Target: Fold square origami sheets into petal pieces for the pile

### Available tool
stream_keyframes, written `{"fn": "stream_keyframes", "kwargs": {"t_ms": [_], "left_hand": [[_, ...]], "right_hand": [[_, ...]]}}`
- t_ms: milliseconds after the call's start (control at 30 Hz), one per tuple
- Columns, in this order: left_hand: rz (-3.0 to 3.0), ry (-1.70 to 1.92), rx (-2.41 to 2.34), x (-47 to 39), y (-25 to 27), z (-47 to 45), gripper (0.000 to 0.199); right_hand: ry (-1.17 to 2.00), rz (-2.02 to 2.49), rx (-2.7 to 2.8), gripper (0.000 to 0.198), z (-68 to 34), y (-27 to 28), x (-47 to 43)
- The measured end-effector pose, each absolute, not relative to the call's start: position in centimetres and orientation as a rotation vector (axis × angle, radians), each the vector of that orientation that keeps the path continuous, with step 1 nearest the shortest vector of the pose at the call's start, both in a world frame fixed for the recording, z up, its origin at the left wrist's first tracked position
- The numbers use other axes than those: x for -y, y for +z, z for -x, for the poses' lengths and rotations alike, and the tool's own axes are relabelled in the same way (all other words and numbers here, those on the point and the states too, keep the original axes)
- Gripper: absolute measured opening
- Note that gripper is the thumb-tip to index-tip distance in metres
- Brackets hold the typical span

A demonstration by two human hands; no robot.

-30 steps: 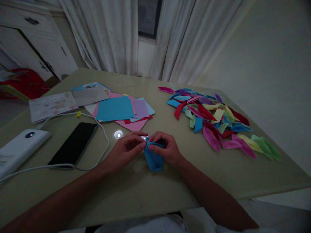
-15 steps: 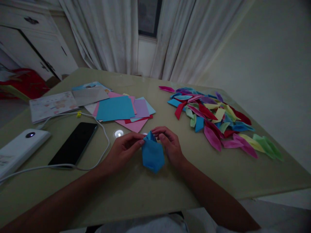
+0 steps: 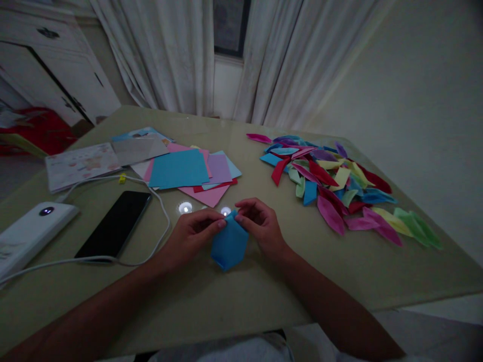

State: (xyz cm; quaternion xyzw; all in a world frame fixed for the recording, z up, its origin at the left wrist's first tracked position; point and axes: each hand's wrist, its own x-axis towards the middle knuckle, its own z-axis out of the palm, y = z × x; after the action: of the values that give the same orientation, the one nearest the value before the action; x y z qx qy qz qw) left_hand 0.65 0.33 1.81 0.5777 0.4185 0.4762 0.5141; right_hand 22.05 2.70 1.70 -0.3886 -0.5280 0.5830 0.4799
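A blue folded paper, roughly six-sided, is held at its top edge over the near middle of the table. My left hand pinches its upper left corner between thumb and fingers. At the upper right, my right hand has its thumb and fingertips closed on the paper's top edge. The paper's lower point hangs toward me, with a small fold along its bottom left edge. Its back side is hidden from view.
Flat coloured sheets, a blue sheet on top, lie beyond my hands. A heap of folded paper pieces spreads at right. To the left are a black phone, a white power bank, a white cable and a printed booklet.
The blue paper has shifted a little left and tilted. Its top flap, raised before, is now pressed flat between my fingers.
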Motion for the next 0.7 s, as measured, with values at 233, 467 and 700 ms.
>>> {"fn": "stream_keyframes", "kwargs": {"t_ms": [233, 467, 700], "left_hand": [[-1.447, 1.158, -1.061, -0.33, 1.99, -0.63, 0.017], [-1.665, 1.162, -0.999, -0.31, 2.27, -0.37, 0.015], [-1.673, 1.220, -1.048, -0.40, 1.86, -0.36, 0.008]], "right_hand": [[1.529, 0.898, 1.265, 0.030, -21.94, 1.39, -2.87], [1.538, 0.856, 1.307, 0.029, -21.82, 1.19, -2.68], [1.449, 0.808, 1.317, 0.028, -21.81, 1.33, -2.55]]}}
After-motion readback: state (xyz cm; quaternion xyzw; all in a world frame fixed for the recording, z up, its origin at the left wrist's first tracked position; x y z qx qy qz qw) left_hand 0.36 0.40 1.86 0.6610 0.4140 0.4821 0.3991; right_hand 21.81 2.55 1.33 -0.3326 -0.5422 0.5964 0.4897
